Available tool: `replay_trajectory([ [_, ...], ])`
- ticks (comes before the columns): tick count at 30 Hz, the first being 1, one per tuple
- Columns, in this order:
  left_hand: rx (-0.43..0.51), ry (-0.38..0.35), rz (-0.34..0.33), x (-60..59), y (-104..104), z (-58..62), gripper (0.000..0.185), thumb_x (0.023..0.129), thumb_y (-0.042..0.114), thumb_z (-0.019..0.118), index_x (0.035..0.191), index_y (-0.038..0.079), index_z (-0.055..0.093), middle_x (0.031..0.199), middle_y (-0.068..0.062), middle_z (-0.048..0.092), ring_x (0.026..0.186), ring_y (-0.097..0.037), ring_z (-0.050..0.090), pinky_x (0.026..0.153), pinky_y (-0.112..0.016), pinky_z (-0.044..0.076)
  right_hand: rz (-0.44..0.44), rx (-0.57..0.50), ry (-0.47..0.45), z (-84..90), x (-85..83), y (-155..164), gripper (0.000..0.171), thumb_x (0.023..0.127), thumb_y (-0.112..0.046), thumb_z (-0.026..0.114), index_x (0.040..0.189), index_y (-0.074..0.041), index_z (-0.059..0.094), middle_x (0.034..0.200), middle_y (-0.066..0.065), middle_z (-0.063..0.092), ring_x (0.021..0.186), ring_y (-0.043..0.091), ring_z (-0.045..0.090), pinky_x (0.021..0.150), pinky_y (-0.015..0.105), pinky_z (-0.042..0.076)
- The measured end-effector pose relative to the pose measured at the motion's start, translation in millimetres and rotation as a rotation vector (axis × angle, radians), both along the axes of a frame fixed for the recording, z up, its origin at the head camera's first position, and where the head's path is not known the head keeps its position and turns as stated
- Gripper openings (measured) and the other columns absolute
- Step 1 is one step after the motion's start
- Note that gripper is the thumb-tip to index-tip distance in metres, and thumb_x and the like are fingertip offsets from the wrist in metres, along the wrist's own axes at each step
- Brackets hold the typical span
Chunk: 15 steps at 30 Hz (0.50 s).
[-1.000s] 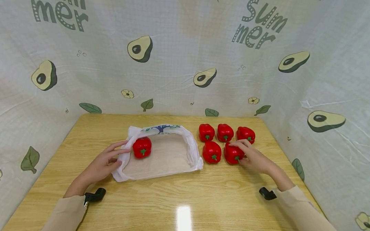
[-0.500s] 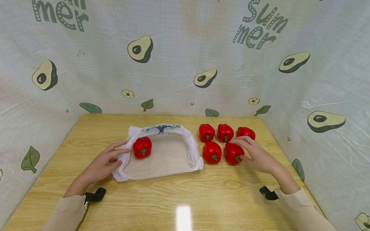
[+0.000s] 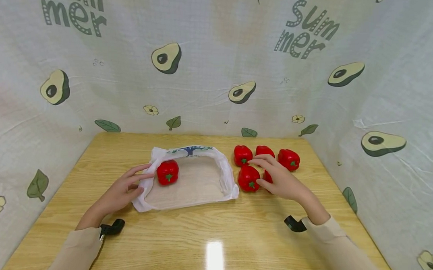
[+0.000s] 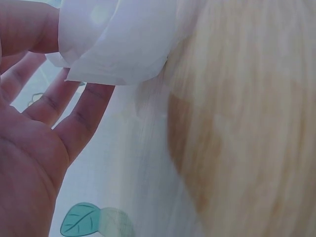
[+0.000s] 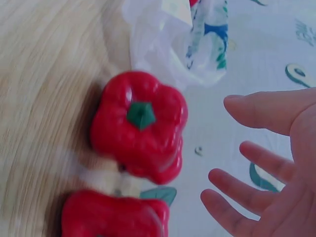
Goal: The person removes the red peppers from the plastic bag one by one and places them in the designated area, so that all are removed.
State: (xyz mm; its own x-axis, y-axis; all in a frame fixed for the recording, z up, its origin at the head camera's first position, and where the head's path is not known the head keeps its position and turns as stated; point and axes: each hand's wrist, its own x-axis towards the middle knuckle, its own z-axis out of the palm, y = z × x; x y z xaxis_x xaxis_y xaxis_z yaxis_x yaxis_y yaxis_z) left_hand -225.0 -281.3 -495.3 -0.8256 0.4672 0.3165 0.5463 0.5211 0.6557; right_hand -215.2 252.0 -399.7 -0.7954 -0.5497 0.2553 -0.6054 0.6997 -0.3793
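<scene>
In the head view, my left hand [image 3: 122, 191] rests against the left edge of a white plastic bag [image 3: 227, 179]. Its fingers are extended; in the left wrist view, the bag's edge [image 4: 123, 54] hides their tips. One red bell pepper [image 3: 167, 172] sits inside the bag at the left. My right hand [image 3: 281, 180] is over the peppers on the right, fingers spread and holding nothing. Closest to its fingertips is the front-left red bell pepper [image 3: 249, 178], with a gap between them in the right wrist view. Behind my right hand, another front pepper [image 3: 267, 176] is mostly hidden.
A back row holds a left pepper [image 3: 243, 155], a middle pepper [image 3: 264, 150] and a right pepper [image 3: 289, 160]. They stand on a wooden table [image 3: 177, 237], with a printed curtain [image 3: 199, 71] behind and at both sides.
My right hand has let go of the front-right pepper and moved left to the front-left one. That front-right pepper is now mostly covered by the hand. The left hand has stayed put.
</scene>
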Motion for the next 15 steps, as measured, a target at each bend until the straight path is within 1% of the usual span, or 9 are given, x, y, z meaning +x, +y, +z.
replay_trajectory([
  [3, -0.003, -0.001, 0.002, -0.9, 0, 0.1, 0.049, 0.097, -0.005, 0.07, 0.143, 0.011, 0.067, 0.166, -0.013, 0.04, 0.137, -0.032, 0.045, 0.09, -0.019, 0.053, 0.014, -0.007, -0.012, -1.5, -2.4, -15, 0.06, 0.092, -0.004, 0.081, 0.147, -0.014, 0.059, 0.154, 0.01, 0.05, 0.14, 0.032, 0.05, 0.102, 0.05, 0.057],
  [6, -0.002, -0.004, 0.0, -1.7, 0, 0.3, 0.049, 0.097, -0.005, 0.071, 0.144, 0.012, 0.067, 0.167, -0.013, 0.039, 0.14, -0.036, 0.045, 0.091, -0.018, 0.053, 0.021, -0.01, -0.032, -2.5, -5.5, -30, 0.06, 0.093, -0.006, 0.08, 0.148, -0.018, 0.059, 0.155, 0.007, 0.049, 0.141, 0.03, 0.05, 0.102, 0.048, 0.057],
  [9, -0.004, -0.001, -0.003, -2.2, 0, 0.0, 0.049, 0.098, -0.004, 0.071, 0.144, 0.011, 0.067, 0.167, -0.014, 0.039, 0.141, -0.038, 0.044, 0.093, -0.018, 0.052, 0.04, -0.024, -0.041, -1.4, -9.2, -43, 0.061, 0.094, -0.007, 0.08, 0.149, -0.018, 0.057, 0.155, 0.005, 0.049, 0.142, 0.027, 0.049, 0.106, 0.048, 0.055],
  [13, -0.005, -0.006, 0.002, -2.1, -1, -1.1, 0.049, 0.098, -0.004, 0.071, 0.144, 0.013, 0.067, 0.167, -0.011, 0.039, 0.14, -0.038, 0.045, 0.093, -0.018, 0.052, 0.075, -0.038, -0.05, 0.7, -14.3, -61, 0.062, 0.095, -0.01, 0.079, 0.152, -0.018, 0.054, 0.157, 0.005, 0.049, 0.142, 0.026, 0.05, 0.111, 0.048, 0.051],
  [15, -0.003, -0.007, 0.005, -1.9, -1, -1.6, 0.049, 0.098, -0.004, 0.071, 0.144, 0.013, 0.067, 0.167, -0.01, 0.039, 0.14, -0.037, 0.045, 0.092, -0.018, 0.052, 0.091, -0.045, -0.063, 1.2, -16.4, -70, 0.062, 0.096, -0.011, 0.079, 0.152, -0.019, 0.054, 0.157, 0.004, 0.049, 0.142, 0.026, 0.051, 0.111, 0.047, 0.051],
])
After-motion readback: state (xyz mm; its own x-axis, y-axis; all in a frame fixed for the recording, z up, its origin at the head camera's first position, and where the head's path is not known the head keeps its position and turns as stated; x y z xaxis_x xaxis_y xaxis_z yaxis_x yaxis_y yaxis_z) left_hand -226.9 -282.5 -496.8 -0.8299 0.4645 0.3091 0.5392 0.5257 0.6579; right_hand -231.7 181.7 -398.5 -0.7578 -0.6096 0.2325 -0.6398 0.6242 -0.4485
